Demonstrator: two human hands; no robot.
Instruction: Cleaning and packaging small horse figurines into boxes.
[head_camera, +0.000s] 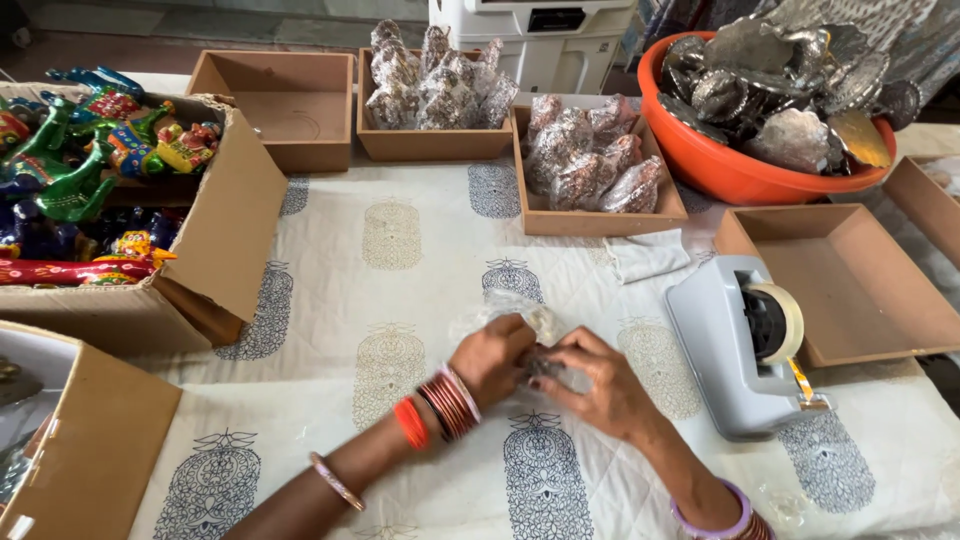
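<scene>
Both my hands meet low over the printed cloth (400, 260) near the middle of the table. My left hand (490, 358), with red and metal bangles on the wrist, grips a clear plastic wrapper (505, 308) that bulges up behind the fingers. My right hand (598, 378) pinches the same small wrapped piece (545, 365), a dark silvery thing mostly hidden between the fingers. Just right of my right hand stands a grey tape dispenser (735, 345) with a strip of tape sticking out.
Behind are two shallow cardboard trays of wrapped silvery pieces (440, 85), (590, 155), an empty tray (290, 95), another empty tray (850, 280) at right, and an orange tub of unwrapped metal pieces (780, 90). A carton of painted toy figures (90, 170) sits left.
</scene>
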